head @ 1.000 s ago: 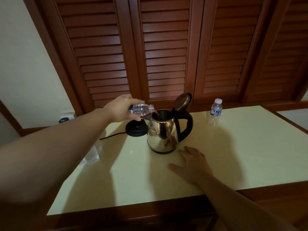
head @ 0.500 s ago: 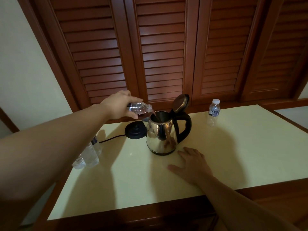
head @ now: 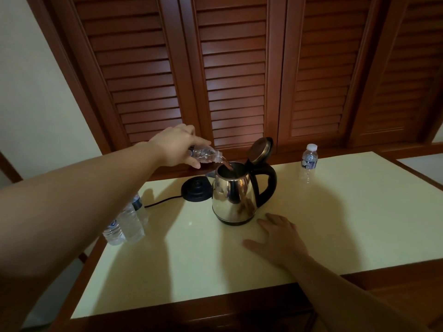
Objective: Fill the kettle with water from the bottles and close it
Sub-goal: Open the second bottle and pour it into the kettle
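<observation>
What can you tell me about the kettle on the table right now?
The kettle is shiny, steel-looking metal with a black handle and dark bottom rim. It stands upright on the pale table, off its black base. Its hinged lid is tipped up, open. Water streams in from the tilted bottle; neither hand touches it.

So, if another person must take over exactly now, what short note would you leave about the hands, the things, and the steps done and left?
Left hand grips a tipped bottle, pouring into the kettle.
Right hand rests flat on the table, holding nothing.
Kettle stands off its base, lid up.
Capped bottle far right; clear bottles at the left edge, contents unclear.
Done: lid opened, pouring under way.
Left: finish pouring, possibly add the capped bottle, close the lid.
</observation>
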`<action>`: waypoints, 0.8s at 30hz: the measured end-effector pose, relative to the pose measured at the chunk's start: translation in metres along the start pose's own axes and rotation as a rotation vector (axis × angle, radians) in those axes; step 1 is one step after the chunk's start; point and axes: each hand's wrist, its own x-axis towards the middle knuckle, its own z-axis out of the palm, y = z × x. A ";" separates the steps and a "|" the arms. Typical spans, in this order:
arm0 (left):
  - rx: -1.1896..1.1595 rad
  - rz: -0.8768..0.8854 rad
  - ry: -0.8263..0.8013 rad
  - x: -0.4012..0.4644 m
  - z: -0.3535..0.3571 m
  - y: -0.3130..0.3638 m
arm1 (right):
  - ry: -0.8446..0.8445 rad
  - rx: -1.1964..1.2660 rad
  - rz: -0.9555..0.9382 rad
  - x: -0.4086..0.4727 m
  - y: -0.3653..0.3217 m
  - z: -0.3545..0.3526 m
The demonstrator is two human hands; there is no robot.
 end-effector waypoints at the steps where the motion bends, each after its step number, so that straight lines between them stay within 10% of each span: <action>1: 0.019 0.012 -0.001 0.001 -0.002 0.001 | 0.001 0.001 0.000 0.000 0.000 0.000; 24: 0.362 0.205 -0.050 0.024 -0.038 0.030 | -0.008 0.025 0.005 0.000 0.001 0.000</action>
